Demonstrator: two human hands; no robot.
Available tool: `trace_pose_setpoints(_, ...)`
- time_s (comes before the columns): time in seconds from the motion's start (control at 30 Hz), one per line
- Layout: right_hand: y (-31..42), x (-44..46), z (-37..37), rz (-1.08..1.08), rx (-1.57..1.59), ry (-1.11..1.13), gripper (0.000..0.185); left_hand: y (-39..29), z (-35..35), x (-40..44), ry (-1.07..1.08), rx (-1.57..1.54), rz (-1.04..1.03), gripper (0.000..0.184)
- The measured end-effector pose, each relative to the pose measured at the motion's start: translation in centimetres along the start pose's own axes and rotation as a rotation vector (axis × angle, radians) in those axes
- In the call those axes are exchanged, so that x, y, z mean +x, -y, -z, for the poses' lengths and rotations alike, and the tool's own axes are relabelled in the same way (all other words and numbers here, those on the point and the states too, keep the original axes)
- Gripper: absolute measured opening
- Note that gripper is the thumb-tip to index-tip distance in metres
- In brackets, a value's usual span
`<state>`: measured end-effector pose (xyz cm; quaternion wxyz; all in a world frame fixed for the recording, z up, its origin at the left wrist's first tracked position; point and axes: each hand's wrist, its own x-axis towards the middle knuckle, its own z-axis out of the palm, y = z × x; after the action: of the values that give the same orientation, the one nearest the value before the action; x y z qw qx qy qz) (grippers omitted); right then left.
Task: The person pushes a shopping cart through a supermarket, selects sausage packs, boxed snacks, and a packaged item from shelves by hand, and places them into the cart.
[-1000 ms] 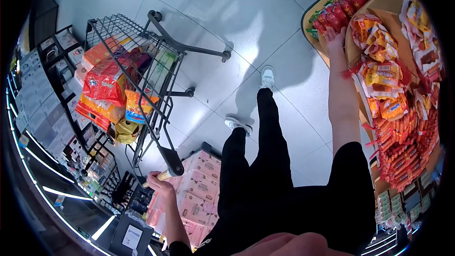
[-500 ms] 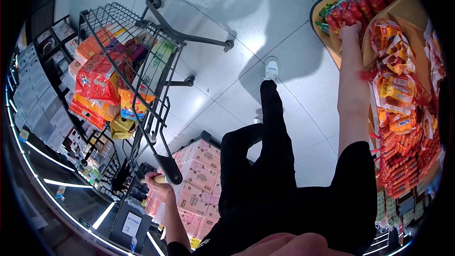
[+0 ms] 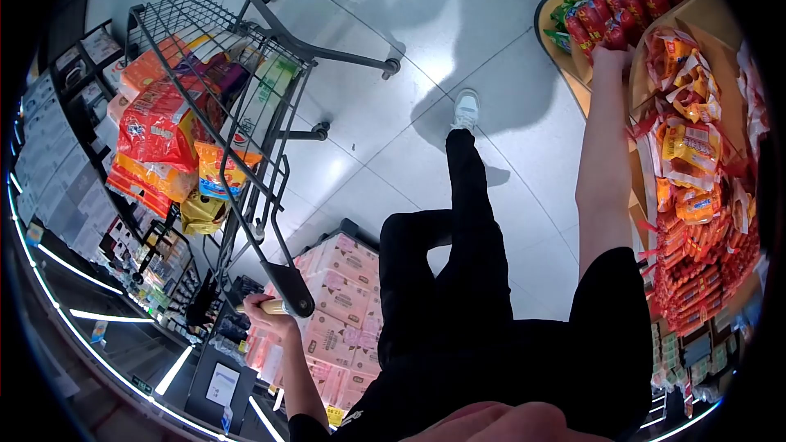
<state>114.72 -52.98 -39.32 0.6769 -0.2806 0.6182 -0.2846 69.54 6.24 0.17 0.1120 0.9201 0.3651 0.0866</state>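
My left hand (image 3: 268, 317) is wrapped round the pale handle (image 3: 273, 307) of a shopping cart (image 3: 184, 16). The cart basket holds a big red bag (image 3: 168, 123), orange packages (image 3: 151, 65), an orange-and-blue bag (image 3: 219, 169) and a gold bag (image 3: 203, 213). At the upper right, my outstretched right hand (image 3: 611, 59) is at the near end of the plump red packets (image 3: 618, 12) in a display bin. Its fingers are curled against one red packet and partly hidden by it. Green packets (image 3: 566, 12) lie beside the red ones.
The wooden display bin (image 3: 550, 74) also holds orange-and-yellow snack bags (image 3: 690, 151) and thin red sticks (image 3: 696, 270). Pink cartons (image 3: 340, 295) are stacked between the cart and my legs. My shoe (image 3: 466, 108) stands on the tiled floor (image 3: 385, 188). Shelves line the left.
The cart has shifted slightly left in view, with my left hand still on its handle. My right hand has moved slightly nearer while staying at the red packets. My legs have shifted in a step.
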Motion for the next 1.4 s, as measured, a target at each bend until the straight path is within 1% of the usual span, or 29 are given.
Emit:
trace_pose_setpoints(0.07,0.4,-1.1,1.9,-0.025,0.024,0.007,0.051,0.1,0.1,-0.1,-0.011,-0.007,-0.004,0.034)
trace_pose_setpoints(0.13,-0.5,-0.9,4.5,-0.114,0.096,0.476,0.049,0.1,0.1,-0.2,-0.030,-0.016,-0.010,0.034)
trace_pose_setpoints(0.17,-1.0,-0.9,5.2,-0.114,0.097,0.479,0.049,0.2,0.0,-0.2,-0.034,0.023,-0.024,0.034)
trace_pose_setpoints(0.23,-2.1,-3.4,6.2,-0.062,-0.048,0.559,0.050,0.1,0.3,-0.3,-0.031,0.065,-0.039,0.034)
trace_pose_setpoints(0.27,-2.5,-5.1,6.2,-0.114,-0.141,0.495,0.052,0.1,0.4,-0.3,-0.031,0.076,-0.039,0.034)
trace_pose_setpoints(0.3,-3.4,-5.6,6.0,-0.012,-0.241,0.474,0.052,0.0,0.5,-0.3,-0.031,0.088,-0.038,0.034)
trace_pose_setpoints(0.37,-3.8,-7.4,5.2,0.121,-0.547,0.529,0.059,-0.2,0.4,-0.5,-0.027,0.077,-0.039,0.034)
trace_pose_setpoints(0.4,-4.3,-7.4,4.7,0.122,-0.549,0.527,0.059,-0.2,0.3,-0.5,-0.025,0.066,-0.040,0.034)
trace_pose_setpoints(0.47,-5.7,-6.8,3.5,0.549,-1.206,0.601,0.069,0.0,0.2,-0.6,-0.024,0.011,-0.024,0.035)
trace_pose_setpoints(0.53,-5.2,-7.5,1.9,0.579,-1.292,0.566,0.071,0.2,0.1,-0.4,-0.023,-0.045,-0.007,0.035)
trace_pose_setpoints(0.57,-5.2,-7.6,1.3,0.609,-1.376,0.532,0.073,0.3,0.2,-0.1,-0.005,0.044,-0.071,0.038)
trace_pose_setpoints(0.6,-5.8,-5.8,0.7,0.580,-1.378,0.441,0.074,0.4,0.1,-0.2,0.010,0.132,-0.130,0.042)
trace_pose_setpoints(0.63,-5.3,-5.8,0.6,0.583,-1.381,0.446,0.074,0.5,-0.1,-0.3,0.009,0.131,-0.124,0.042)
trace_pose_setpoints(0.7,-4.1,-5.8,0.3,0.553,-1.549,0.300,0.076,0.7,-0.2,-0.5,-0.043,0.004,-0.037,0.042)
trace_pose_setpoints(0.77,-4.8,-4.7,0.5,0.570,-1.503,0.342,0.076,0.6,0.0,-0.3,-0.016,-0.042,-0.047,0.038)
trace_pose_setpoints(0.83,-5.0,-6.4,0.2,0.502,-1.455,0.255,0.077,-0.2,0.0,0.0,0.005,-0.088,-0.058,0.034)
trace_pose_setpoints(0.87,-5.1,-6.9,0.4,0.505,-1.455,0.264,0.077,-0.8,-0.1,0.0,-0.016,0.010,-0.089,0.035)
trace_pose_setpoints(0.9,-5.2,-7.3,0.9,0.573,-1.499,0.339,0.076,-1.1,-0.3,-0.1,-0.037,0.108,-0.119,0.037)
trace_pose_setpoints(0.93,-5.3,-7.7,1.4,0.642,-1.541,0.414,0.074,-0.9,-0.5,-0.3,-0.071,0.125,-0.101,0.036)
trace_pose_setpoints(0.97,-5.5,-8.2,1.8,0.646,-1.540,0.423,0.074,-0.7,-0.5,-0.5,-0.077,0.124,-0.095,0.036)
trace_pose_setpoints(1.03,-6.0,-9.1,2.7,0.706,-1.657,0.646,0.072,-0.3,-0.5,-0.6,-0.093,0.101,-0.073,0.035)
trace_pose_setpoints(1.07,-6.8,-7.9,3.4,0.762,-1.692,0.661,0.073,-0.1,-0.4,-0.7,-0.095,0.118,-0.114,0.036)
trace_pose_setpoints(1.1,-7.2,-7.0,3.9,0.764,-1.689,0.667,0.073,0.1,-0.4,-0.8,-0.101,0.119,-0.112,0.036)
trace_pose_setpoints(1.17,-7.5,-5.4,4.4,0.678,-1.704,0.526,0.071,0.3,-0.6,-0.9,-0.118,0.091,-0.133,0.038)
trace_pose_setpoints(1.2,-7.1,-4.1,4.4,0.615,-1.648,0.540,0.068,0.4,-0.5,-0.9,-0.123,0.092,-0.130,0.038)
trace_pose_setpoints(1.23,-6.8,-4.2,4.3,0.616,-1.646,0.546,0.068,0.4,-0.4,-0.8,-0.116,0.012,-0.081,0.039)
trace_pose_setpoints(1.3,-5.6,-4.3,4.0,0.799,-1.916,0.520,0.068,0.3,-0.4,-1.0,-0.110,-0.071,-0.018,0.039)
trace_pose_setpoints(1.33,-6.2,-4.2,4.1,0.766,-1.867,0.547,0.072,0.2,-0.5,-0.9,-0.103,-0.018,-0.058,0.040)
trace_pose_setpoints(1.4,-8.5,-2.4,5.1,0.747,-1.794,0.615,0.073,0.7,-0.6,-0.9,-0.112,0.072,-0.137,0.042)
